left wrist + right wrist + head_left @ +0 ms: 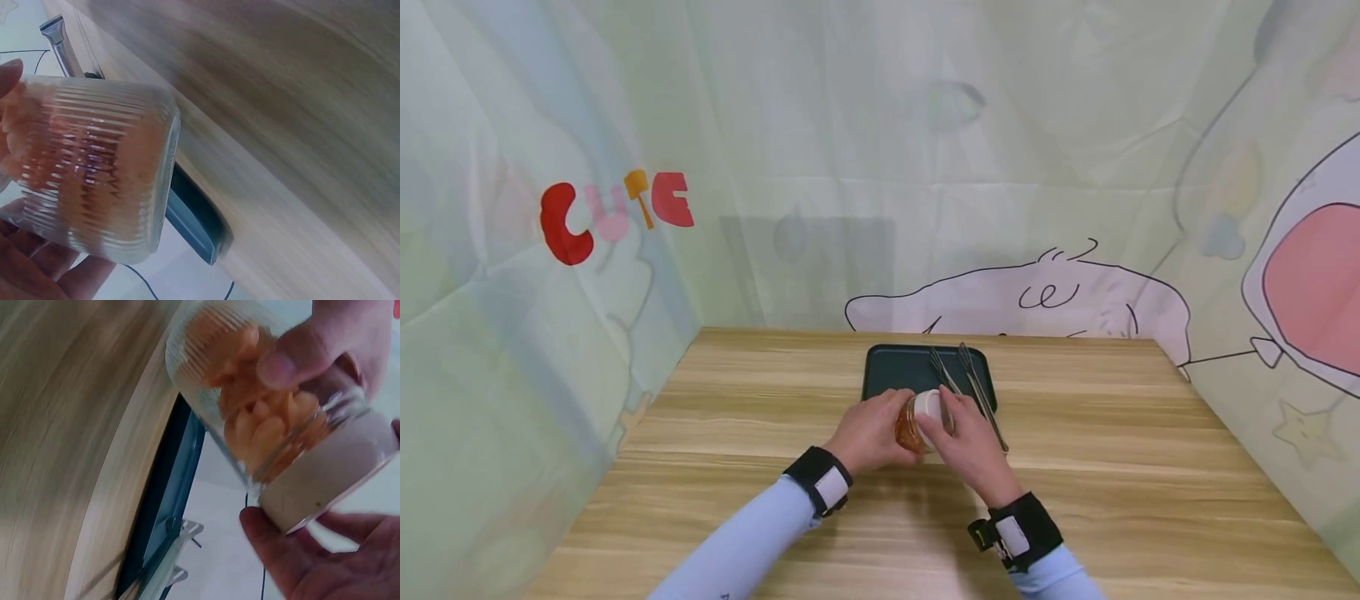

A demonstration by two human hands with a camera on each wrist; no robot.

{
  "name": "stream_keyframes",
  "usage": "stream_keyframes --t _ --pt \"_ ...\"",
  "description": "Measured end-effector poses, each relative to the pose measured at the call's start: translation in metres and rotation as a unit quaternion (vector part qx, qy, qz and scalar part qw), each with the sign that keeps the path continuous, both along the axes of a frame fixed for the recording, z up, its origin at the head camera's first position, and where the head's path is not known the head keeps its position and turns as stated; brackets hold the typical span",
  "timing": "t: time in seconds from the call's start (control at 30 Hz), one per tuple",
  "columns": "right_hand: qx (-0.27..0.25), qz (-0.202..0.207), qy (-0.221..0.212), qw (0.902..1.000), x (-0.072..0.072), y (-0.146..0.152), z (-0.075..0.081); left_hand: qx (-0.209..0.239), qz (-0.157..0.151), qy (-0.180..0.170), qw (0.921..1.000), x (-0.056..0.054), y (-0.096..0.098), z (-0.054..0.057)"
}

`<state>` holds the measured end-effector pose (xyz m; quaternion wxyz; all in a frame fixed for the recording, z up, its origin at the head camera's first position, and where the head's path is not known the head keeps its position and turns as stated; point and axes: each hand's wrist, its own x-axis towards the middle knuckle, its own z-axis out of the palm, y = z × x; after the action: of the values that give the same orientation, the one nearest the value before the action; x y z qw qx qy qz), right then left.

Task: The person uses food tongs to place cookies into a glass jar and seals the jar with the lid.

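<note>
A ribbed clear jar (100, 169) with orange pieces inside is held tilted in front of me, over the near edge of the tray. My left hand (871, 432) grips the jar's body, with the thumb on one side and the fingers round the other. At its top is a white lid (328, 472), gripped by my right hand (967, 443) with thumb and fingers at the rim. The lid sits on the jar's mouth. In the right wrist view, the left thumb (278, 367) presses on the glass.
Behind the jar, a dark green tray (891, 367) lies on the wooden table (760, 408). Two long metal utensils (977, 387) with slotted heads lie across its right side, one handle reaching past the near edge. A printed curtain (805, 150) stands behind the table and at both sides.
</note>
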<state>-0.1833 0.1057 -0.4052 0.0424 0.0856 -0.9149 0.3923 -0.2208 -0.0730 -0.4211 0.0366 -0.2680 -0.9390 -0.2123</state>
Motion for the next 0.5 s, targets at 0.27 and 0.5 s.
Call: stream_keyframes --t 0.27,0.5 --pt "0.030 -0.061 -0.016 0.9975 -0.0025 -0.0077 0.0015 -0.017 -0.001 0.012 0.9998 -0.0001 -0.0005 -0.0010" --pt "0.040 -0.045 -0.026 0.9978 -0.0048 -0.0056 0.0020 -0.013 0.007 0.006 0.9999 0.0007 -0.0002 -0.0003"
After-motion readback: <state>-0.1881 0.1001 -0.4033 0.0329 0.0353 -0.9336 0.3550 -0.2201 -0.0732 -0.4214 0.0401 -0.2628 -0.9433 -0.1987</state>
